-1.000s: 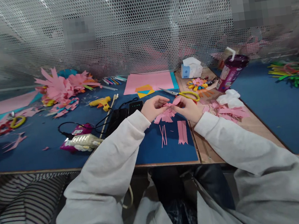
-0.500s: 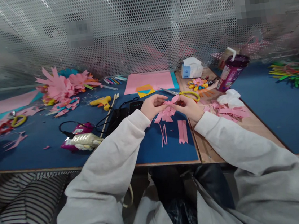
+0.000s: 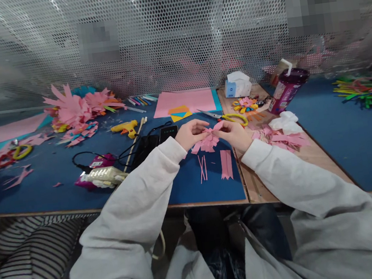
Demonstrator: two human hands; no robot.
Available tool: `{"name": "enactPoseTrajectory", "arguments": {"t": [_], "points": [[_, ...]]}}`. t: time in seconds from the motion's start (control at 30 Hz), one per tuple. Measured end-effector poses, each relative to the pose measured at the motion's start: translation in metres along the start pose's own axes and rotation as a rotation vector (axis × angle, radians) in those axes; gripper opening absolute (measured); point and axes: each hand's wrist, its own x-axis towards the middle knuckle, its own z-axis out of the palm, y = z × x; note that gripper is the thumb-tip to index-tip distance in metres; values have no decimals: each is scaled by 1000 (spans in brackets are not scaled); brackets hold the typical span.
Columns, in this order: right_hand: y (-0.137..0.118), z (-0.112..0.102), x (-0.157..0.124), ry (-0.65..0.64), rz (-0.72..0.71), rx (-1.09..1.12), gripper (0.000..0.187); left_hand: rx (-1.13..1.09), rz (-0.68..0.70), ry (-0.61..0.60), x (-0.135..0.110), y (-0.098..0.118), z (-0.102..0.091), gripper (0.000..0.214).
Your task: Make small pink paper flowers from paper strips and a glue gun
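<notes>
Head view: the left hand (image 3: pixel 190 135) and right hand (image 3: pixel 235 134) both pinch the fringed pink paper (image 3: pixel 206 144) between thumb and fingers, one at each side, likely because its loose strips would splay under a single grip. It sits centrally, over the near part of the bench (image 3: pixel 186 194); whether it touches the surface cannot be told. Wide pink strips (image 3: pixel 223 164) lie just nearer the body, seemingly for easy reach, while scissors (image 3: pixel 224 117) rest beyond the fingers.
</notes>
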Motion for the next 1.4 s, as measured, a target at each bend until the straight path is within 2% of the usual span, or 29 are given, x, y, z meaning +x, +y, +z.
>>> {"name": "enactPoseTrajectory", "arguments": {"t": [0.23,0.33,0.43,0.83,1.03,1.17,1.4], "points": [[-3,-2,4,84,76,51,29,3,-87,12,1,-3,-1,21],[-4,-4,4,128,109,70,34,-35,-74,41,3,-4,-2,24],[-6,-4,4,107,115,57,32,-47,-47,35,3,-5,-2,25],[1,1,-1,72,79,19,37,-5,-13,2,2,-14,2,28],[0,1,1,108,27,-23,38,82,-35,-70,3,-14,-2,33],[1,1,1,138,29,-58,39,53,-25,-114,3,-14,-4,32],[5,-1,3,178,19,-112,38,44,-46,-85,5,-20,-5,29]]}}
